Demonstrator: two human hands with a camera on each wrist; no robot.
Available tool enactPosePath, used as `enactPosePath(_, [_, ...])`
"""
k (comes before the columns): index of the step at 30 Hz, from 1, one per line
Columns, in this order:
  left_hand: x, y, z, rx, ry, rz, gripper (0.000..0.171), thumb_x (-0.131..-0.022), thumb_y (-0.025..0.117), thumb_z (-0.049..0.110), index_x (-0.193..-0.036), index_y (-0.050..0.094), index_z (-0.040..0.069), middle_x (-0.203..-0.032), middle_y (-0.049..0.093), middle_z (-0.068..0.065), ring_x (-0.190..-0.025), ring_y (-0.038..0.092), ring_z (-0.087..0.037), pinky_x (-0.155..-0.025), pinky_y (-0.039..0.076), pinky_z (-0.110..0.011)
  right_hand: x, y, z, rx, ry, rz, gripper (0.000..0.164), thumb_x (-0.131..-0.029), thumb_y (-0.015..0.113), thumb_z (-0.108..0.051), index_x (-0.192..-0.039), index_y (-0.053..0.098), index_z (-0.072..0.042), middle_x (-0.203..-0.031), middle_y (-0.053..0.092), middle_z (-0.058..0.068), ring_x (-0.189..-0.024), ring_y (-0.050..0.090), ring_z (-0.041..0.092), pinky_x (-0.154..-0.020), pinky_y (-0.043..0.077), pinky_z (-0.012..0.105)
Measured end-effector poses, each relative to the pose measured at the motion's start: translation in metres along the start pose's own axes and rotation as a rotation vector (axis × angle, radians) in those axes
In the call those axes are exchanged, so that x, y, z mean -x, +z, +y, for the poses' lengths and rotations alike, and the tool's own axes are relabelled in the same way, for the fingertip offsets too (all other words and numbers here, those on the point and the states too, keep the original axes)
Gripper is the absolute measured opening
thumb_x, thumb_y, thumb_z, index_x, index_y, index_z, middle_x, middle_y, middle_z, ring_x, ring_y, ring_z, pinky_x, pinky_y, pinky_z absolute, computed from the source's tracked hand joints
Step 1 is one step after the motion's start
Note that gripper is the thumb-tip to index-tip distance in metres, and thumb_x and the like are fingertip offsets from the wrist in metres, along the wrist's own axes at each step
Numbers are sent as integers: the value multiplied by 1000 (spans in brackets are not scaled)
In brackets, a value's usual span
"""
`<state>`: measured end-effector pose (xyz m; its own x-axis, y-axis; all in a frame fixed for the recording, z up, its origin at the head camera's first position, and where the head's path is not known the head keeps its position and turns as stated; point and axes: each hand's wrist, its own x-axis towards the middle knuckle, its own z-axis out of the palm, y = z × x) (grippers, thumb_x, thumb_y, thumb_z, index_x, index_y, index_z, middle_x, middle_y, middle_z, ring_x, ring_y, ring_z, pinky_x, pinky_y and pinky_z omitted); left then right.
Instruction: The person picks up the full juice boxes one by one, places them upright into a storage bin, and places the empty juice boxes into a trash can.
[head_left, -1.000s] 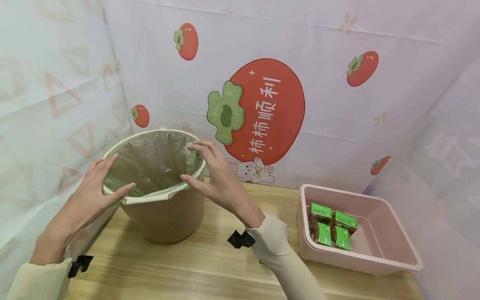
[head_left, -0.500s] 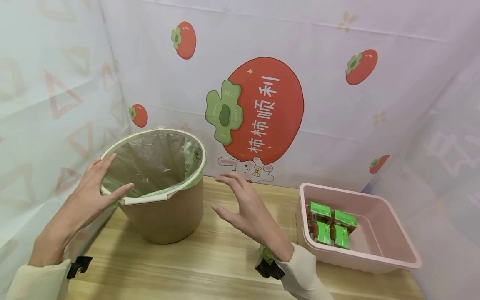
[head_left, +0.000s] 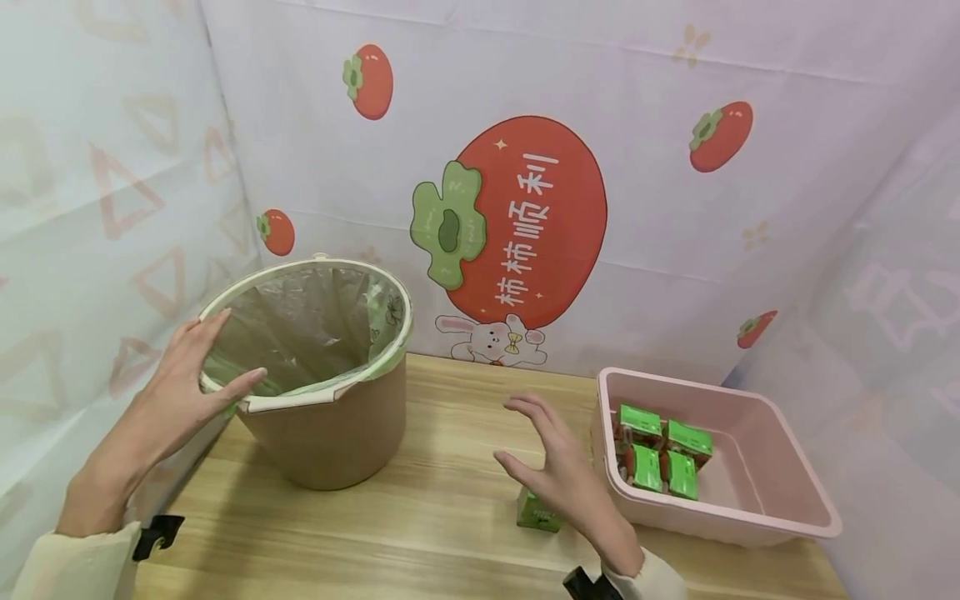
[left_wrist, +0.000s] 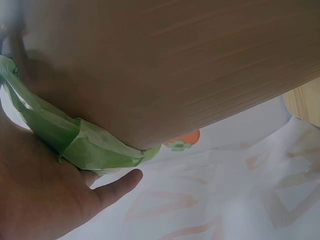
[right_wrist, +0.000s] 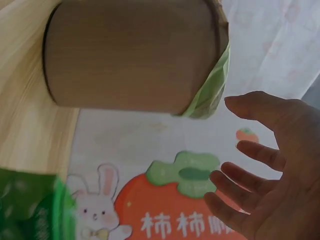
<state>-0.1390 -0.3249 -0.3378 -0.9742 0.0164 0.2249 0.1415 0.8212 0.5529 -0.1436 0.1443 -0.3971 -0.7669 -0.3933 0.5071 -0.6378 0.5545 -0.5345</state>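
A brown bin with a cream rim and a clear, green-edged liner stands at the left of the table. My left hand rests at its left rim, thumb and fingers spread over the edge. In the left wrist view, the green liner edge hangs folded along the palm. My right hand is in the air right of the bin, fingers loosely bent, holding nothing. Just below it sits a small green pack on the table, partly covered by the hand; it also shows in the right wrist view.
A pink plastic tub stands at the right, with several green-topped packs in its left part. Behind the wooden table hangs a white cloth printed with persimmons and a rabbit.
My right hand has left the bin's right rim and moved right and toward me, over the small green pack, which has come into sight. The left hand stays at the rim.
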Motion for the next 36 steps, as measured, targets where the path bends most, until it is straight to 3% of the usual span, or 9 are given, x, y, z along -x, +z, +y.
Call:
enactPosePath(9, [2, 0, 0, 14, 3, 0, 95, -102, 65, 44, -172, 8, 14, -176, 8, -21, -161, -6, -40, -104, 16, -89, 35, -1, 39, 27, 111, 34, 69, -81, 92, -7, -141, 61, -9, -144, 61, 15, -132, 59, 40, -103, 51, 62])
enactPosePath(17, [2, 0, -1, 2, 42, 14, 93, -101, 67, 42, -172, 12, 13, -175, 11, -21, -162, -5, -39, -112, 8, -84, 61, 3, 57, 30, 250, -105, 83, -77, 97, -19, -148, 57, -10, -151, 55, 17, -139, 52, 43, -106, 46, 67])
enactPosePath(22, [0, 0, -2, -6, 66, 12, 93, -100, 69, 41, -172, 15, 16, -175, 12, -23, -162, -5, -41, -113, 5, -84, 68, 7, 61, -1, 322, -170, 86, -75, 98, -18, -149, 57, -9, -152, 55, 16, -140, 51, 43, -108, 45, 66])
enactPosePath(30, [2, -3, 0, 7, 52, 1, 87, -100, 70, 42, -171, 21, 29, -177, 8, -17, -162, -6, -39, -101, 13, -91, 74, 12, 65, -5, 359, -169, 86, -73, 98, -9, -149, 57, -8, -145, 61, 12, -134, 58, 37, -107, 48, 60])
enactPosePath(36, [0, -2, -2, -3, 70, 9, 85, -100, 71, 40, -170, 26, 25, -176, 8, -19, -161, -6, -41, -101, 13, -92, 80, 15, 68, -18, 338, -136, 84, -75, 96, -5, -149, 57, -6, -142, 64, 11, -128, 62, 34, -104, 50, 59])
